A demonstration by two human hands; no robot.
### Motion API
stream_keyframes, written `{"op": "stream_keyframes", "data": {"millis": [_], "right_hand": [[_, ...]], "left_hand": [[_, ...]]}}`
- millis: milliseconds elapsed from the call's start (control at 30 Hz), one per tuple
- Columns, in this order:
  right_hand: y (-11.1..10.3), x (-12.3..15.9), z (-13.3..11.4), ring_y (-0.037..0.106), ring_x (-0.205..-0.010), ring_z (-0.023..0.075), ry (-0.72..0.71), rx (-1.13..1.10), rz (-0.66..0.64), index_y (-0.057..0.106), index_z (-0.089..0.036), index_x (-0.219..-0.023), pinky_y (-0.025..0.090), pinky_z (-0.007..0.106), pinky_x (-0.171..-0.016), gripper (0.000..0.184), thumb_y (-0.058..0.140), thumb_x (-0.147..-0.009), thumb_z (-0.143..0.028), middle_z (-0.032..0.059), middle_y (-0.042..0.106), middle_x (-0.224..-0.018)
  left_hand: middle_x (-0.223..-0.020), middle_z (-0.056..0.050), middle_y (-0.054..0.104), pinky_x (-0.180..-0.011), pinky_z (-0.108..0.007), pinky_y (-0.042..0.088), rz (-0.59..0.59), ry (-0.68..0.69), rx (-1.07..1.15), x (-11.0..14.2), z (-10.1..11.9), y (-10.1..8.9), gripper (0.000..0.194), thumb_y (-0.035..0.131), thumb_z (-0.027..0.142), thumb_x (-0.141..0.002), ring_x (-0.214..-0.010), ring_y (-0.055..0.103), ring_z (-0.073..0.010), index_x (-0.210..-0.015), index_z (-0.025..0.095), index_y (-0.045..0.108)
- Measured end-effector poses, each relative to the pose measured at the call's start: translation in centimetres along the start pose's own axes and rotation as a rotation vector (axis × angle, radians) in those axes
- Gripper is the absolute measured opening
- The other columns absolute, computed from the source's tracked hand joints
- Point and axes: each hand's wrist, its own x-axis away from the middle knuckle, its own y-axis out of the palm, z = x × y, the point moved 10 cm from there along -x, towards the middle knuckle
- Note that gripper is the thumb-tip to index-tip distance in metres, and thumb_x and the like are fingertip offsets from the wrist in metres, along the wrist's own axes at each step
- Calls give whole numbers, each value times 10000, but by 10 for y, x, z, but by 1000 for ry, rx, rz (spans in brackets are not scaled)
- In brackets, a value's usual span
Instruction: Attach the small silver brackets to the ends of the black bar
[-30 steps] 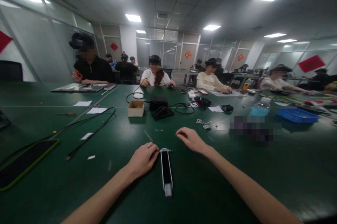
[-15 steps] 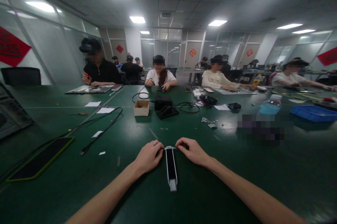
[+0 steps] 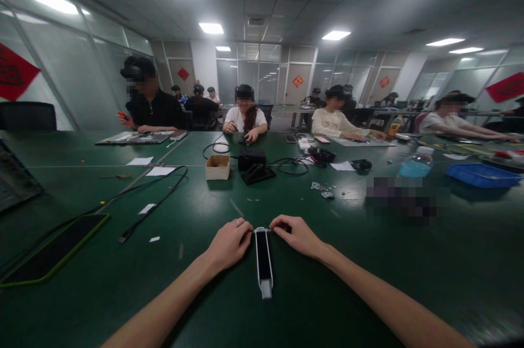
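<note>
While both forearms reach in from the near edge of the green table point(image 3: 102, 293), 2 bare hands face each other across a slim white-framed device point(image 3: 264, 256). It lies flat between them, long dark panel upward, its far end level with the fingertips and a pale block point(image 3: 266, 289) at its near end, closer to the body than either hand. Thin stubs of a crosspiece point(image 3: 261, 231) stick out at the far end. Left hand point(image 3: 230, 243) is palm down with fingers curled, a ring point(image 3: 237, 223) on 1 finger, its tips at the left stub. Right hand point(image 3: 298, 235) has thumb and forefinger drawn together at the right stub. Whether either pinches the crosspiece or only touches it, I cannot tell.

Beyond the left hand, an open-topped carton point(image 3: 217, 171) stands near a black box point(image 3: 251, 159); to that hand's left lie a black cable point(image 3: 164, 197) and a dark slab point(image 3: 53, 250) edged in green. Small metal pieces point(image 3: 321, 189) lie beyond the right hand; farther right are a bottle of blue liquid point(image 3: 415, 163) and a blue tray point(image 3: 483, 178).
</note>
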Motion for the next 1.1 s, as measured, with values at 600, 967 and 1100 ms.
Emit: {"op": "stream_keyframes", "data": {"millis": [600,967,1100], "right_hand": [[6,4,-10,646,-959,171,-33,-18,33,633,-172,-1088,519,304,-817,250,502,-882,-226,57,683,-1065],[13,4,-20,639,-972,179,-107,53,55,613,-164,-1118,516,328,-856,261,480,-898,-211,75,674,-1072],[12,5,-24,621,-953,178,-167,136,35,604,-169,-1136,501,341,-861,270,491,-896,-222,80,664,-1064]], "left_hand": [[-946,-52,617,-761,-286,471,-1,8,-19,1,-3,4,217,378,187,-927,-835,591,-178,-980,190,588],[-940,-51,624,-737,-278,470,-6,31,-51,1,4,2,213,383,192,-932,-814,601,-178,-980,189,591],[-938,-58,630,-745,-291,474,-2,33,-27,1,6,-1,216,387,191,-924,-815,603,-184,-971,185,598]]}}
